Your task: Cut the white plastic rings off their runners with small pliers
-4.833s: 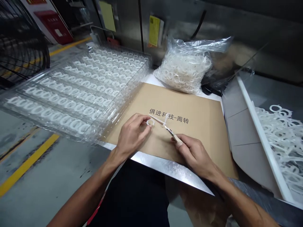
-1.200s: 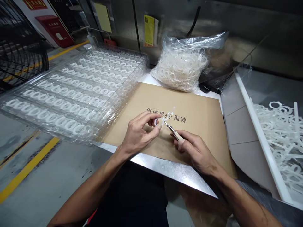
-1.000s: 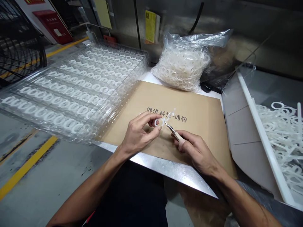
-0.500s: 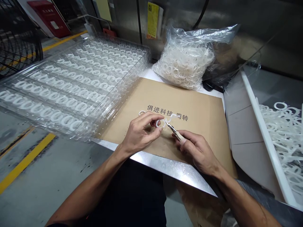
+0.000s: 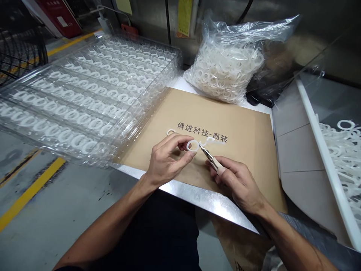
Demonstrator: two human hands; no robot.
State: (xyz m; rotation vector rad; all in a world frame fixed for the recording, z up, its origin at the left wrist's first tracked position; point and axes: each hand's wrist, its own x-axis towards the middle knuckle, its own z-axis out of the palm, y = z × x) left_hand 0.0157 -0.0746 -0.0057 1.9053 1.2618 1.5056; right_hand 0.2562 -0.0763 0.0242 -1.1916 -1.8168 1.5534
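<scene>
Left hand (image 5: pixel 169 161): white plastic ring (image 5: pixel 187 145), pinched at the fingertips. Right hand (image 5: pixel 236 186): small snips (image 5: pixel 213 162), pinched, tips just beside the ring

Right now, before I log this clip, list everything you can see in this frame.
clear plastic trays: stacked, count unclear, clear, left of the cardboard, holding rows of white rings
plastic bag: one, clear, full of white rings, behind the cardboard
cardboard sheet: one, brown, black Chinese print, on the steel bench
steel bench: one, silver, nearest the person
bin: one, white-rimmed, far right, heaped with white plastic pieces
wall box: one, red, far upper left
fan guard: one, black, far left
white plastic ring: one, white, above the cardboard
snips: one pair, metal and beige
left hand: one, pinching the white plastic ring
right hand: one, holding the snips
</scene>
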